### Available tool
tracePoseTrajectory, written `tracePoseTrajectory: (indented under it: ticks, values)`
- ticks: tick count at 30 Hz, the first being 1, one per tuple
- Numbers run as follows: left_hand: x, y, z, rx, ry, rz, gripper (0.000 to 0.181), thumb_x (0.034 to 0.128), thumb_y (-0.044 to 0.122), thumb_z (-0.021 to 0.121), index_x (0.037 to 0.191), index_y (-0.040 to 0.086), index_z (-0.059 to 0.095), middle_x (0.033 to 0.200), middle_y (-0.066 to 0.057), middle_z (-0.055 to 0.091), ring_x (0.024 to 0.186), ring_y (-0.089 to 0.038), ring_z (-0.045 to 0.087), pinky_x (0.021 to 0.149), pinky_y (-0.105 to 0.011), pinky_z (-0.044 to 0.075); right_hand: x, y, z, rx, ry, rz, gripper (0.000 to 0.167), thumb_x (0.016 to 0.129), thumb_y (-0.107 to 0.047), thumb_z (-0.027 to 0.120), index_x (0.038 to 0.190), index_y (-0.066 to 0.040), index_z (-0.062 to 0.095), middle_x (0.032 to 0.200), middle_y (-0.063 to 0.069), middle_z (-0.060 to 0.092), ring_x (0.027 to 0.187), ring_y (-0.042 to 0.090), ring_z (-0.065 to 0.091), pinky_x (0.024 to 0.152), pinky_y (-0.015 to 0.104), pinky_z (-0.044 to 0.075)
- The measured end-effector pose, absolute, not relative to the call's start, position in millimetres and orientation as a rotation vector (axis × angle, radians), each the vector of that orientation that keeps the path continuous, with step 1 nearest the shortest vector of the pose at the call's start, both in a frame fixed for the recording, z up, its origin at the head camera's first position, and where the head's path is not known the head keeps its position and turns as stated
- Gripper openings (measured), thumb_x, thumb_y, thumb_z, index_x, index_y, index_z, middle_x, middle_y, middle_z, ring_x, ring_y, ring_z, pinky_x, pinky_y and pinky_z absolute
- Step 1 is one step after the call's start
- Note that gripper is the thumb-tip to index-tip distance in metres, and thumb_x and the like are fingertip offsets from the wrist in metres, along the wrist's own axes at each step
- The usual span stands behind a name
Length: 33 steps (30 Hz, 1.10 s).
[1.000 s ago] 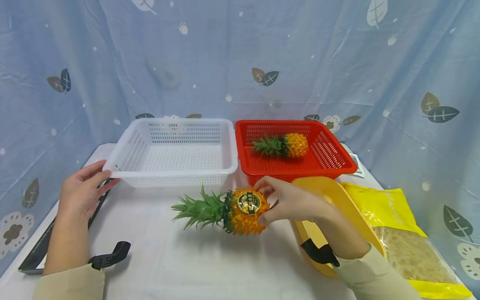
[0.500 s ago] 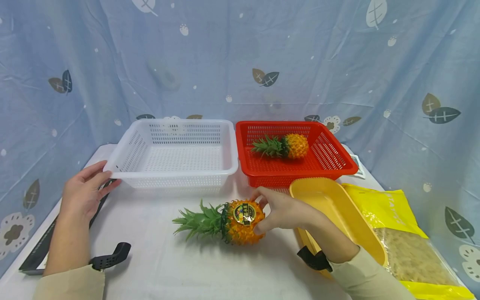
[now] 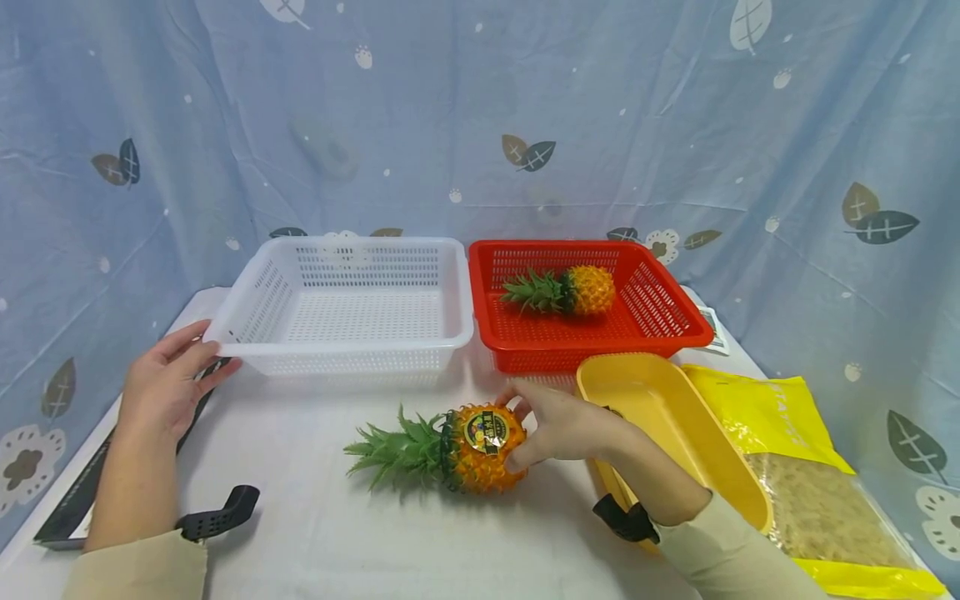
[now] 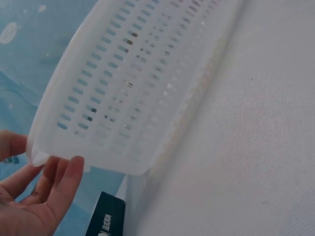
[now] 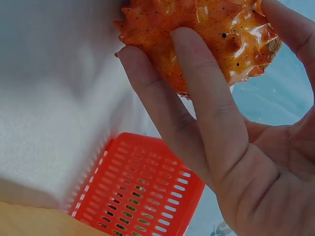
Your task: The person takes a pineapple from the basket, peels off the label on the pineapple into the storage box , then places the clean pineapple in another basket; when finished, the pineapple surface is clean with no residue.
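My right hand (image 3: 551, 423) grips a toy-like pineapple (image 3: 480, 450) by its orange base end, thumb on the near side and fingers on the far side. Its green leaves point left, and a round black-and-gold label faces up. It lies on or just above the white cloth. In the right wrist view, fingertips press the spiky orange skin (image 5: 162, 24). At the left, my left hand (image 3: 167, 379) pinches the near-left corner of a white plastic basket (image 3: 345, 346). The left wrist view has the thumb above the basket rim (image 4: 37, 132) and the other fingers underneath.
A red basket (image 3: 592, 346) holding a second pineapple (image 3: 588, 290) stands right of the white one. Nearer sit a yellow tray (image 3: 675, 417) and a yellow bag (image 3: 817, 492) of tan contents. A dark flat box (image 3: 78, 492) lies under my left forearm.
My right hand has brought the pineapple down and slightly toward me, mostly between the first two frames. My left hand stays at the white basket's corner.
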State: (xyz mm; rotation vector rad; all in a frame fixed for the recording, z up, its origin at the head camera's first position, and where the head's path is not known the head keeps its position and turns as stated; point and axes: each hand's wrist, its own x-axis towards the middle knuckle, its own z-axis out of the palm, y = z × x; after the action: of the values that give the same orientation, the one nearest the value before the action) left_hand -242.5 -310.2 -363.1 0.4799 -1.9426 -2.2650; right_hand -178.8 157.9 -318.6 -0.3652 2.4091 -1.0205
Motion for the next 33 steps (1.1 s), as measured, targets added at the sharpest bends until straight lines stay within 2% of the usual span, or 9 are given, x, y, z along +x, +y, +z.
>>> tracePoseTrajectory:
  ticks: [7, 10, 14, 17, 23, 25, 29, 31, 33]
  values:
    - [-236.5, -309.1, -357.9, 0.440, -2.134, -2.082, 0.062, 0.1035, 0.021, 0.062, 0.161, 0.020, 0.038, 0.125, 0.008, 0.051, 0.097, -0.004, 0.057, 0.073, -0.019, 0.061, -176.4, 158.5, -318.6, -0.374, 2.385, -1.029, 0.085, 0.076, -0.015, 0.090, 0.149, -0.012, 0.047, 0.133, 0.005, 0.059, 0.114, 0.025, 0.057, 0.084, 0.034, 0.058]
    - [-235.2, -304.7, -349.4, 0.445, -2.366, -1.765, 0.065, 0.1055, 0.029, 0.055, 0.164, 0.019, 0.030, 0.133, -0.002, 0.051, 0.103, -0.009, 0.059, 0.079, -0.016, 0.060, -174.8, 159.3, -318.5, -0.381, 2.387, -1.023, 0.081, 0.076, -0.015, 0.091, 0.146, -0.012, 0.050, 0.131, 0.009, 0.060, 0.107, 0.024, 0.061, 0.083, 0.034, 0.058]
    - [-233.3, -296.7, -335.2, 0.490, -2.515, -1.454, 0.069, 0.1052, 0.037, 0.050, 0.166, 0.018, 0.024, 0.158, -0.019, 0.041, 0.135, -0.032, 0.051, 0.109, -0.038, 0.053, -173.2, 160.5, -317.9, -0.389, 2.397, -1.022, 0.078, 0.075, -0.015, 0.091, 0.143, -0.013, 0.052, 0.128, 0.012, 0.061, 0.096, 0.023, 0.065, 0.080, 0.033, 0.057]
    - [-230.5, -290.8, -325.5, 0.508, -2.502, -1.360, 0.068, 0.1040, 0.035, 0.050, 0.165, 0.019, 0.025, 0.165, -0.018, 0.034, 0.148, -0.039, 0.039, 0.117, -0.052, 0.043, -173.0, 160.6, -318.3, -0.382, 2.401, -1.026, 0.077, 0.075, -0.016, 0.091, 0.142, -0.015, 0.053, 0.127, 0.012, 0.062, 0.095, 0.023, 0.065, 0.080, 0.033, 0.057]
    - [-216.9, -264.7, -307.7, 0.366, -2.391, -1.254, 0.059, 0.1016, 0.028, 0.054, 0.159, 0.022, 0.042, 0.158, -0.011, 0.048, 0.144, -0.030, 0.047, 0.119, -0.037, 0.042, -174.0, 162.2, -319.5, -0.388, 2.407, -1.033, 0.077, 0.077, -0.019, 0.090, 0.145, -0.018, 0.055, 0.130, 0.013, 0.061, 0.097, 0.024, 0.065, 0.079, 0.033, 0.057]
    - [-209.5, -251.2, -302.7, 0.217, -2.364, -1.223, 0.054, 0.1017, 0.025, 0.057, 0.154, 0.020, 0.050, 0.151, -0.011, 0.053, 0.136, -0.024, 0.053, 0.115, -0.026, 0.045, -174.3, 162.8, -319.7, -0.392, 2.416, -1.028, 0.076, 0.078, -0.021, 0.090, 0.145, -0.019, 0.055, 0.131, 0.012, 0.061, 0.104, 0.025, 0.064, 0.079, 0.033, 0.057]
    - [-194.7, -221.2, -295.6, -0.245, -2.290, -1.205, 0.042, 0.0989, 0.010, 0.065, 0.141, 0.008, 0.063, 0.133, -0.015, 0.062, 0.116, -0.002, 0.060, 0.099, -0.005, 0.045, -174.2, 163.0, -319.7, -0.382, 2.416, -1.034, 0.076, 0.078, -0.021, 0.090, 0.147, -0.020, 0.055, 0.134, 0.012, 0.060, 0.113, 0.025, 0.061, 0.079, 0.032, 0.058]
    - [-188.3, -205.2, -294.9, -0.484, -2.280, -1.230, 0.039, 0.0965, 0.003, 0.068, 0.135, 0.005, 0.066, 0.126, -0.014, 0.066, 0.110, 0.005, 0.060, 0.096, -0.005, 0.046, -174.0, 163.1, -319.2, -0.378, 2.406, -1.048, 0.076, 0.079, -0.020, 0.089, 0.147, -0.019, 0.055, 0.134, 0.014, 0.060, 0.105, 0.025, 0.064, 0.078, 0.032, 0.059]
    - [-182.0, -188.7, -296.7, -0.707, -2.313, -1.250, 0.037, 0.0945, 0.000, 0.070, 0.131, 0.005, 0.068, 0.124, -0.010, 0.070, 0.110, 0.002, 0.063, 0.097, -0.011, 0.050, -173.4, 163.1, -318.3, -0.362, 2.385, -1.078, 0.076, 0.079, -0.018, 0.089, 0.147, -0.018, 0.055, 0.133, 0.016, 0.059, 0.097, 0.022, 0.067, 0.078, 0.032, 0.060]
